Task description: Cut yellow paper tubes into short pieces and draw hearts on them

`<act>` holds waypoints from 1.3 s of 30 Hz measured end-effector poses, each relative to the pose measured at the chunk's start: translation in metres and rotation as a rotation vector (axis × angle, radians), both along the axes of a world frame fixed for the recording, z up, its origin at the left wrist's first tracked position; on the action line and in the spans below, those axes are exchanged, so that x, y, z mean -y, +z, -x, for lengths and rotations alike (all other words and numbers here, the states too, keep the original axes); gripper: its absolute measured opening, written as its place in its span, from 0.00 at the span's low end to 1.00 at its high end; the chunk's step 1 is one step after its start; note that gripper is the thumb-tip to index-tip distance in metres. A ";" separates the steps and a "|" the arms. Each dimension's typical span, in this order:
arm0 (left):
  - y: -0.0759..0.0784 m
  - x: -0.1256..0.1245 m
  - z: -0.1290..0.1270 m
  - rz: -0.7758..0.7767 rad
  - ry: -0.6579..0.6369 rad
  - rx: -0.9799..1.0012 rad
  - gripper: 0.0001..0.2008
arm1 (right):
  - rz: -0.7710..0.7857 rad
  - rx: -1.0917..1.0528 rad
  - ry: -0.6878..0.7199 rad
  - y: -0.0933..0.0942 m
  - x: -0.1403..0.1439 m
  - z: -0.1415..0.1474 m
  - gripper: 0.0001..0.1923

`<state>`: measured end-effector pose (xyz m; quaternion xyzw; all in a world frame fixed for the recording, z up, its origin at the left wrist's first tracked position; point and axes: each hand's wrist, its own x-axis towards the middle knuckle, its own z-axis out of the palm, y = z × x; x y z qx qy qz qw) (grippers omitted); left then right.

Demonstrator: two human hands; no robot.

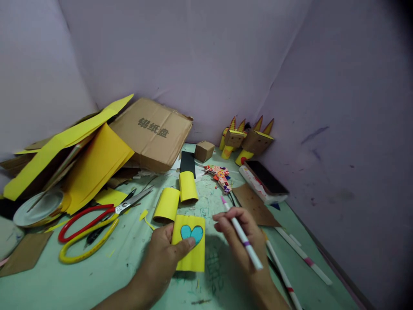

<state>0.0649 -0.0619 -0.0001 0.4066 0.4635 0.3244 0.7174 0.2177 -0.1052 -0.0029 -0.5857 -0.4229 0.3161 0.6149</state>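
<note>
A pale green desk [97,275] fills the scene, walled by lilac panels. Far left lies a flattened cardboard box [151,133] over yellow paper sheets [93,168]. Near left rest red-and-yellow scissors [90,228]. Far right, two cardboard figures [247,140] stand beside a phone [266,176]. At near centre the left hand [164,258] is closed on a yellow paper roll [190,247] bearing a blue heart, thumb pressed just under the heart, the roll resting on the desk. Just to its right, the right hand [241,239] grips a white marker [241,234], pink tip pointing far-left. Two more yellow rolls [176,198] lie just beyond.
</note>
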 end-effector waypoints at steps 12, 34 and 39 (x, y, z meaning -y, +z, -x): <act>-0.002 0.001 0.000 -0.044 -0.062 -0.028 0.14 | -0.041 -0.091 -0.056 -0.002 0.006 0.012 0.18; 0.004 0.000 -0.001 -0.011 -0.043 -0.002 0.12 | 0.078 -0.044 0.070 -0.005 0.006 0.022 0.14; 0.004 0.000 -0.003 -0.017 -0.034 0.012 0.11 | 0.074 0.031 0.099 -0.007 0.006 0.020 0.14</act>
